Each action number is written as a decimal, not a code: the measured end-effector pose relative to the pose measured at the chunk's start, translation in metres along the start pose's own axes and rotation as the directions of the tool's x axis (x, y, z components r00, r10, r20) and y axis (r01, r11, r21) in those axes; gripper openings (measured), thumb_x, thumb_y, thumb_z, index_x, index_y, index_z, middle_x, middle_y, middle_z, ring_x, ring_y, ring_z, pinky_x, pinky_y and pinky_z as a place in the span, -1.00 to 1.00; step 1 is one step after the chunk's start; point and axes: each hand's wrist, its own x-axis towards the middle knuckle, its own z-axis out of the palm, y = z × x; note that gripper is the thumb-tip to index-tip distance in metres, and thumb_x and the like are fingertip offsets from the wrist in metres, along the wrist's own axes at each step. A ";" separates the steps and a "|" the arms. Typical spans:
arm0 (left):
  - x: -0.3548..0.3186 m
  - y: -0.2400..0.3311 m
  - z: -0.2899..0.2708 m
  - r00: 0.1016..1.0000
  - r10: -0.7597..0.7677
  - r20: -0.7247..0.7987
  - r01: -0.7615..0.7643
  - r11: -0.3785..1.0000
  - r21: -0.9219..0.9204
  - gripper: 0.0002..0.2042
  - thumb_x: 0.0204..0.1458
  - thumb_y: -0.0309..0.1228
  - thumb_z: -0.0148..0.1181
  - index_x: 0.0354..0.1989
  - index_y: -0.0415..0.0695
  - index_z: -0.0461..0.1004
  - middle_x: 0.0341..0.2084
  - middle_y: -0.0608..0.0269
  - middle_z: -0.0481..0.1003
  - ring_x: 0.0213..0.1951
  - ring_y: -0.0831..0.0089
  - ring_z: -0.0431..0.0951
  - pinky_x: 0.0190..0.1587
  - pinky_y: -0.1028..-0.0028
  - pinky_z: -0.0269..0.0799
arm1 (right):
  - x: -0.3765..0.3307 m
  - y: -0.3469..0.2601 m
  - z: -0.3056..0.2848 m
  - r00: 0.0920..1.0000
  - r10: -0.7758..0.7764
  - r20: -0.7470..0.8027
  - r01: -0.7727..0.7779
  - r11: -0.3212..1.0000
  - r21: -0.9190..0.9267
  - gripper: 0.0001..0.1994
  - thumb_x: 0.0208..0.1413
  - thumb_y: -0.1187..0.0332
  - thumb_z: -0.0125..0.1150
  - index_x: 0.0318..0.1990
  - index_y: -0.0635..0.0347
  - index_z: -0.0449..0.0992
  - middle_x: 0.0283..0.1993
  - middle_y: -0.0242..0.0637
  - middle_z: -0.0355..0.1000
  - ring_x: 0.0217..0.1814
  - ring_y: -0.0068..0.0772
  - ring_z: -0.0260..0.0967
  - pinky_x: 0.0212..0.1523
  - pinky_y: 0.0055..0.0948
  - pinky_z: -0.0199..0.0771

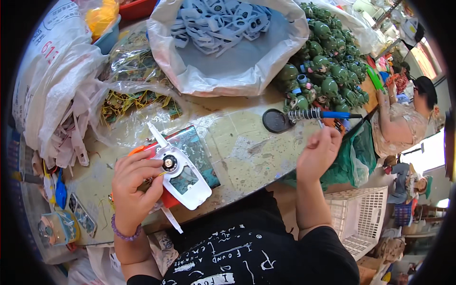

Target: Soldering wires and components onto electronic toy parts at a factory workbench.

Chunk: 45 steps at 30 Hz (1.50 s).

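My left hand (135,183) grips a white plastic shell (192,190) shaped like a toy watch. A round black part with a metallic centre (169,163) sits in it, and a thin yellow wire shows by my fingers. Narrow white strap-like pieces stick out above and below. Underneath lies a flat red and green block (213,173). My right hand (319,154) is raised over the table's right side, fingers curled together; what they hold, if anything, I cannot make out. Just above it, a blue-handled soldering iron (335,114) rests in a coiled spring holder with a round black base (277,121).
A large white sack (228,88) holds many similar white pieces. Dark green round toy parts (327,71) are piled right of it. At left are a clear bag of wired boards (137,107), a white sack (57,80) and a phone (82,214). A white crate (356,218) and other people are at right.
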 end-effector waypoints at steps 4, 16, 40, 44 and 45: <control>0.000 -0.004 0.002 0.999 -0.001 -0.034 0.000 0.999 -0.042 -0.92 -0.22 -0.55 0.26 -0.49 -0.16 0.55 -0.33 0.23 0.61 -0.07 0.16 0.53 0.02 0.22 0.30 | 0.024 0.008 -0.041 0.974 -0.077 -0.213 0.010 0.954 -0.301 -0.81 0.21 0.39 0.14 -0.11 0.21 0.30 -0.43 -0.44 0.34 -0.50 -0.80 0.13 -0.57 -0.71 0.05; -0.007 -0.011 -0.003 1.000 -0.025 -0.019 0.025 0.999 0.034 -0.90 -0.24 -0.56 0.27 -0.48 -0.19 0.54 -0.32 0.19 0.61 -0.05 0.15 0.53 0.03 0.23 0.30 | 0.090 -0.015 -0.030 0.981 -0.140 -0.135 -0.031 0.575 -0.818 -0.80 0.25 0.27 0.05 -0.31 0.20 0.49 -0.43 -0.50 0.30 -0.50 -0.71 0.14 -0.53 -0.63 0.12; 0.012 0.001 0.001 0.997 0.014 0.071 -0.018 0.999 0.051 -0.94 -0.26 -0.52 0.25 -0.60 -0.14 0.47 -0.32 0.30 0.60 -0.05 0.23 0.51 0.00 0.27 0.30 | -0.034 -0.030 0.068 0.331 -0.592 0.735 0.520 0.764 0.382 -0.69 0.21 0.08 0.08 -0.29 0.14 0.25 -0.62 -0.41 0.27 -0.74 -0.53 0.14 -0.76 -0.53 0.07; 0.012 0.001 0.001 0.997 0.008 0.074 -0.012 0.999 0.053 -0.94 -0.26 -0.52 0.25 -0.60 -0.14 0.47 -0.32 0.30 0.60 -0.05 0.24 0.51 -0.01 0.27 0.29 | -0.033 -0.030 0.071 0.264 -0.534 0.804 0.468 0.799 0.377 -0.66 0.07 0.16 0.31 -0.19 0.16 0.33 -0.54 -0.40 0.31 -0.63 -0.48 0.25 -0.74 -0.55 0.19; 0.012 0.001 0.001 0.997 0.007 0.074 -0.011 0.999 0.053 -0.94 -0.26 -0.52 0.25 -0.60 -0.14 0.47 -0.32 0.30 0.60 -0.05 0.24 0.51 -0.01 0.27 0.29 | -0.032 -0.030 0.073 0.264 -0.533 0.804 0.467 0.800 0.377 -0.66 0.07 0.16 0.31 -0.19 0.16 0.33 -0.54 -0.40 0.31 -0.63 -0.48 0.25 -0.74 -0.55 0.19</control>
